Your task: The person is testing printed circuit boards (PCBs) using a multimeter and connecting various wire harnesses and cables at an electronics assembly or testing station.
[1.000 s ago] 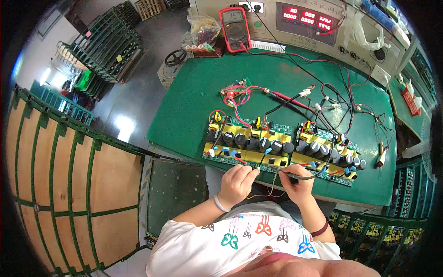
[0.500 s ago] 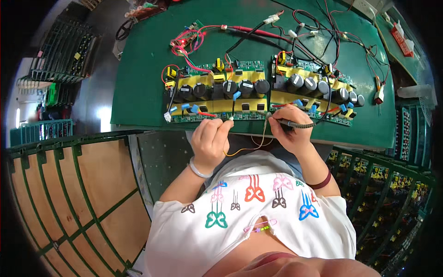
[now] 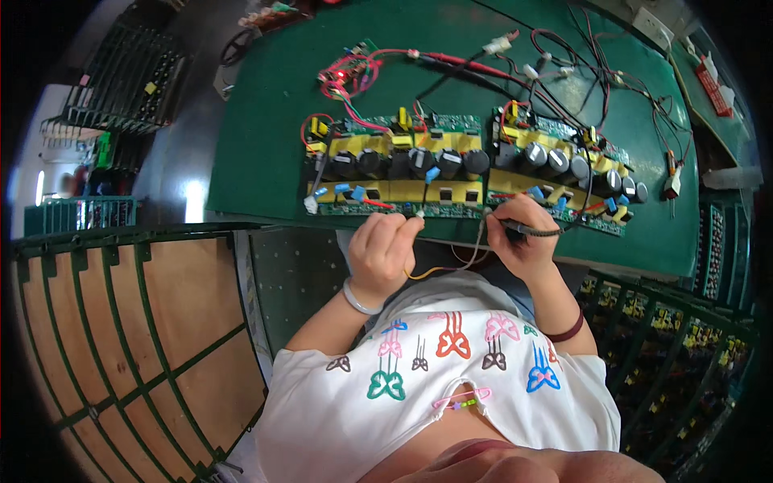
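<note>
Two green circuit boards lie side by side near the table's front edge, the left board [image 3: 451, 193] and the right board [image 3: 551, 196], both with yellow parts and black capacitors. My left hand [image 3: 382, 251] is closed at the front edge of the left board, pinching a small white connector [image 3: 419, 215] with a yellow wire [image 3: 431, 273] running from it. At the gap between the boards, my right hand [image 3: 523, 241] is closed round a dark pen-shaped probe [image 3: 531, 231] with a cable-like tail. A pale wire [image 3: 478, 241] rises to its fingertips; the probe's tip is hidden.
Behind the left board is a small board [image 3: 345, 78] with a lit red light and pink wires. Tangled black and red leads [image 3: 572, 68] spread over the green table [image 3: 266, 137]. Racks holding boards [image 3: 668, 338] stand right, and a wood-panelled green frame [image 3: 185, 306] stands left.
The whole view has shifted, so everything on the table appears slightly farther right. Both hands keep nearly the same places against the boards, with the same grips.
</note>
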Motion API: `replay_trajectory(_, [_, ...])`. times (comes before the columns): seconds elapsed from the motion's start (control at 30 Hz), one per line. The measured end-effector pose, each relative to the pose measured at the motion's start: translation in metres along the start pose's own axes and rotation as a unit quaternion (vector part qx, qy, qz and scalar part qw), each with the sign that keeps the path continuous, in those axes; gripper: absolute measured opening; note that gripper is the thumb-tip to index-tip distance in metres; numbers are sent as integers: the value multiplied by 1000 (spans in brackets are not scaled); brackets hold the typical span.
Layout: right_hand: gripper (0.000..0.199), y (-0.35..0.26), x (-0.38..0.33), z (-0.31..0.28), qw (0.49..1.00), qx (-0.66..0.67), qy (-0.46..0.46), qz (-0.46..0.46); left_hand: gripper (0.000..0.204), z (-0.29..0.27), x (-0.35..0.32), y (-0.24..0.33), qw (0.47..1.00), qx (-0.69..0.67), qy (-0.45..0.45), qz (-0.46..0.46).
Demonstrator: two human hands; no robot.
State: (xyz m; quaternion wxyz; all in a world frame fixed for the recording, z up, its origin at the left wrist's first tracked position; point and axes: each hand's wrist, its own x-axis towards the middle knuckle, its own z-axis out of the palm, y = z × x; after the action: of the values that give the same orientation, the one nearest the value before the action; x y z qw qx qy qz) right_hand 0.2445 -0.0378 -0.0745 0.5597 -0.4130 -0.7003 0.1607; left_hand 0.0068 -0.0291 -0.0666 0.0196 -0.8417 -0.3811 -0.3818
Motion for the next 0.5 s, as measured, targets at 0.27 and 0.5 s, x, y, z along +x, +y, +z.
replay_trajectory(0.27, [17,-3,-12,0,1000,-6,4,16,27,0,-9,7,1000,-7,-6,-9])
replay_trajectory(0.5, [21,-14,-3,-7,999,-26,-8,40,27,-3,-4,6,1000,-24,-13,2])
